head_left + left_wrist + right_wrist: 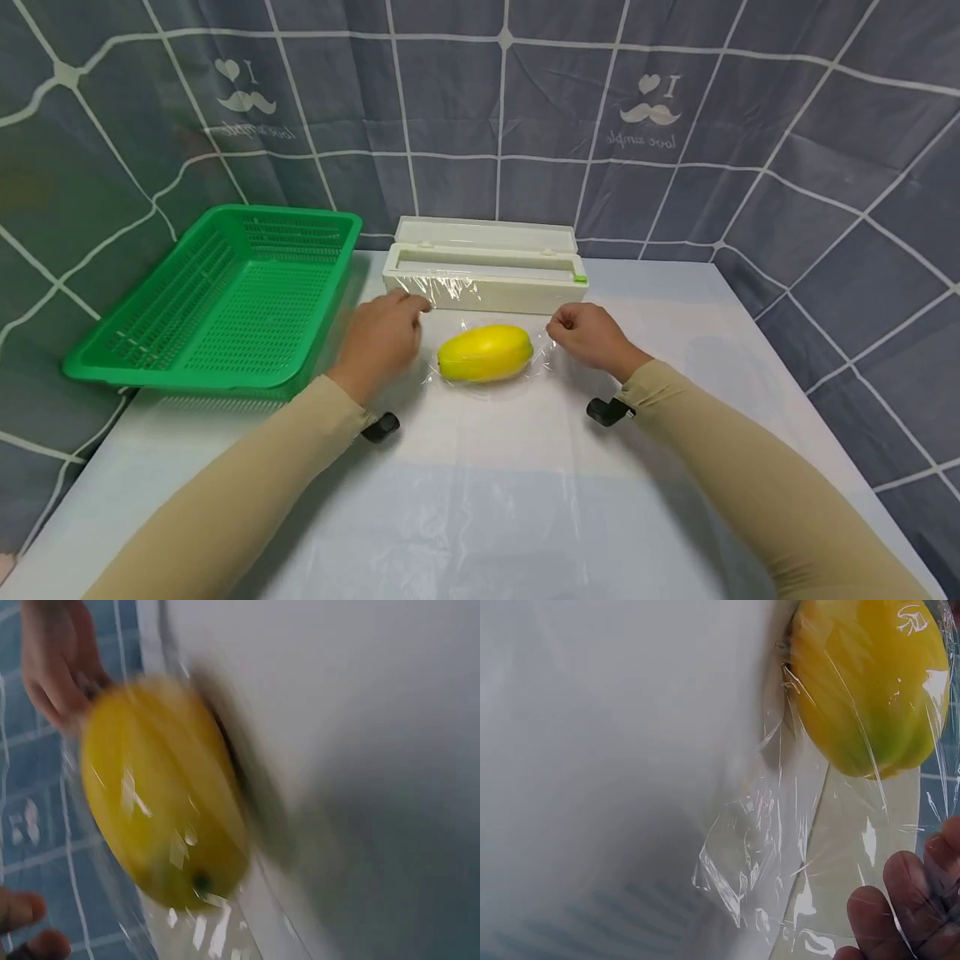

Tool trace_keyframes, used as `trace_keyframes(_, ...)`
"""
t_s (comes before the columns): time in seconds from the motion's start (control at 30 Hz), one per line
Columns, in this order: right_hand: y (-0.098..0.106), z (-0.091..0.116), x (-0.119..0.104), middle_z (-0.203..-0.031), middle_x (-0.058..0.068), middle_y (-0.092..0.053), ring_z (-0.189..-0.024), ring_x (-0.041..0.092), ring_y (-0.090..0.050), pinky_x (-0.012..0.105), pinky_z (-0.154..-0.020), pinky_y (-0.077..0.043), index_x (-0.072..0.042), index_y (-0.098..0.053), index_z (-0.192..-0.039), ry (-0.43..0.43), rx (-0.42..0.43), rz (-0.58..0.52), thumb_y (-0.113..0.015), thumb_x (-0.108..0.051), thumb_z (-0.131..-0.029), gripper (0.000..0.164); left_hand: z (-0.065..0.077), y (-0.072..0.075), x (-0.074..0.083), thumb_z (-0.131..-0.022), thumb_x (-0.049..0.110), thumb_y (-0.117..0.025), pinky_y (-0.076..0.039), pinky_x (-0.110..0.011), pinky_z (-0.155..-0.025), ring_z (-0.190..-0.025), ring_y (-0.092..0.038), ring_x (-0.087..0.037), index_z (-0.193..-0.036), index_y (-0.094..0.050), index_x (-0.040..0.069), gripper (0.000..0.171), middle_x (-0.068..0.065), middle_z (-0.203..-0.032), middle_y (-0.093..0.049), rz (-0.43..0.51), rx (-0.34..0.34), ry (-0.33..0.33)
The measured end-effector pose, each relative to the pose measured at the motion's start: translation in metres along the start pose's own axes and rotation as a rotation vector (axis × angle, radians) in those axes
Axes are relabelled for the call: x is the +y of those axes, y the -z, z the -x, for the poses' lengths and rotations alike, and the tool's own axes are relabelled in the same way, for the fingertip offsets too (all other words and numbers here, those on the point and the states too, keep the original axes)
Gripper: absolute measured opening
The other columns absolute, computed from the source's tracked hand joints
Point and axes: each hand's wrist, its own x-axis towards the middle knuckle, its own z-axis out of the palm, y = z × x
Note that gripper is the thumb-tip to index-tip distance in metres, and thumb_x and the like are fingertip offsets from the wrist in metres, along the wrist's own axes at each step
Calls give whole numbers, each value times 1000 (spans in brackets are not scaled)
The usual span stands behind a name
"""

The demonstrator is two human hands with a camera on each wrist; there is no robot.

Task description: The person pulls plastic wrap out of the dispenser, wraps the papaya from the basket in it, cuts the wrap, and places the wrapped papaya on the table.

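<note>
The white counter [465, 517] is walled by gridded cloth [450, 100]. Mid-counter, yellow fruit [486, 353] is covered by clear film [754, 862], pinched by the right grip [591, 335] at 3 o'clock; at 9, the left grip [384, 337] is loosely spread.

Here's the yellow oval fruit [486, 353], seemingly green-tipped through clear plastic film [739, 847]; green slotted plastic basket [258, 304], cream-white oblong box [487, 296], and grey-blue cloth [450, 92] gridded in white!
</note>
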Motion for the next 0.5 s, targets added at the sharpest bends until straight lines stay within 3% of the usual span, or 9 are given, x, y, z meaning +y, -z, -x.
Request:
trace_keyframes(0.1,1,-1,0,-74,2,-63,-66,19,-51,30,-63,-43,-2,-73,-94,8,8,16,-59,-19,-100,23,7,-5,24,-101,21,-68,-57,-51,-98,-114,-69,-33,-132,-70,11,33,-11,-127,-71,25,-29,-248)
trace_keyframes(0.2,3,-3,1,-74,2,-63,-68,19,-52,30,-65,-43,-4,-73,-91,18,19,25,-59,-18,-99,21,8,-16,34,-95,16,-79,-57,-47,-102,-117,-69,-31,-133,-67,12,40,-10,-135,-68,47,-60,-355)
trace_keyframes(0.3,3,-4,3,-74,2,-63,-69,19,-52,30,-66,-43,-6,-72,-89,19,20,25,-59,-18,-99,20,3,-24,30,-95,0,-73,-59,-42,-95,-104,-72,-32,-122,-71,14,30,-8,-137,-67,73,-52,-349)
trace_keyframes(0.4,2,-4,1,-75,2,-63,-70,19,-52,30,-67,-43,-6,-72,-89,12,15,17,-59,-18,-99,20,-3,-27,23,-96,-5,-61,-59,-39,-90,-97,-71,-30,-114,-74,15,30,-7,-136,-68,81,-74,-331)
trace_keyframes(0.5,3,-3,0,-76,2,-63,-71,19,-53,31,-67,-44,-6,-73,-91,2,10,23,-59,-20,-100,21,-6,-29,18,-97,-6,-60,-58,-39,-98,-108,-71,-28,-114,-75,12,29,-4,-133,-71,99,-102,-296)
